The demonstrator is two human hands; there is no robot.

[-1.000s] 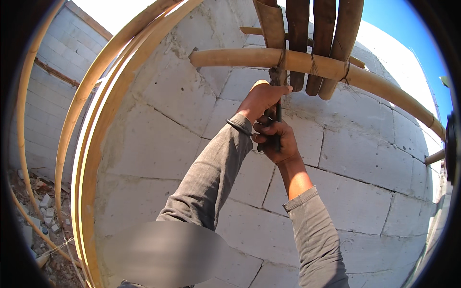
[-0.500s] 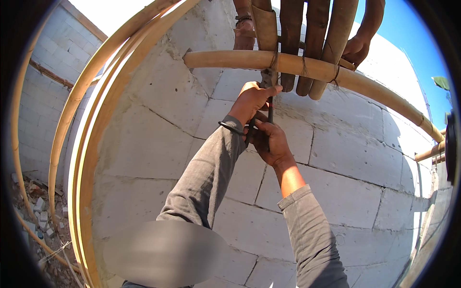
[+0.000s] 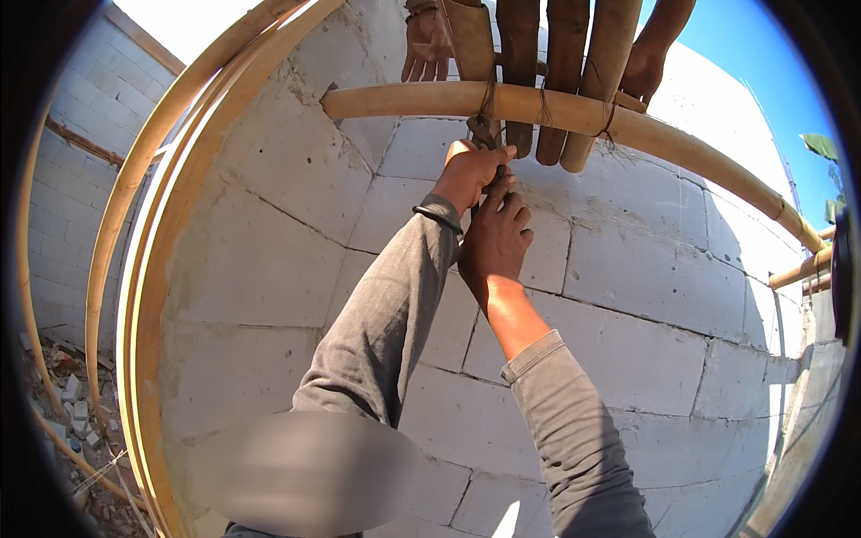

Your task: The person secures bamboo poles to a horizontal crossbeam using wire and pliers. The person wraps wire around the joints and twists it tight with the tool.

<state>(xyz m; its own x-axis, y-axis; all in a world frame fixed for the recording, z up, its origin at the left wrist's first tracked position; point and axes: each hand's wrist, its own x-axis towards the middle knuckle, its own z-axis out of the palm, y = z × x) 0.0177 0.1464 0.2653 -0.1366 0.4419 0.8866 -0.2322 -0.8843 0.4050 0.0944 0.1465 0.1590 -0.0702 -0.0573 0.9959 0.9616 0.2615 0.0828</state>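
Note:
Overhead, a long bamboo pole (image 3: 556, 109) runs across the wall, with several bamboo lengths (image 3: 517, 54) lying over it, bound by dark wire ties (image 3: 544, 106). Dark metal pincers (image 3: 482, 132) point upward, their jaws at the leftmost tie just under the pole. My left hand (image 3: 468, 172) is closed round the pincers below the jaws, thumb to the right. Lower down and close against it, my right hand (image 3: 493, 238) is closed at the handles, fingers curled with their backs showing. My hands hide most of the handles.
Another person's hands (image 3: 428, 45) are behind the bamboo lengths, one open at left, one at the right. Bent bamboo strips (image 3: 148, 296) curve down the left side. Behind stands a light block wall (image 3: 628, 305). Rubble (image 3: 79, 403) lies at lower left.
My right hand has risen and turned over, now close under my left. The pincers have tilted slightly. The other person's left-side hand has opened, fingers hanging down. The view has shifted a little.

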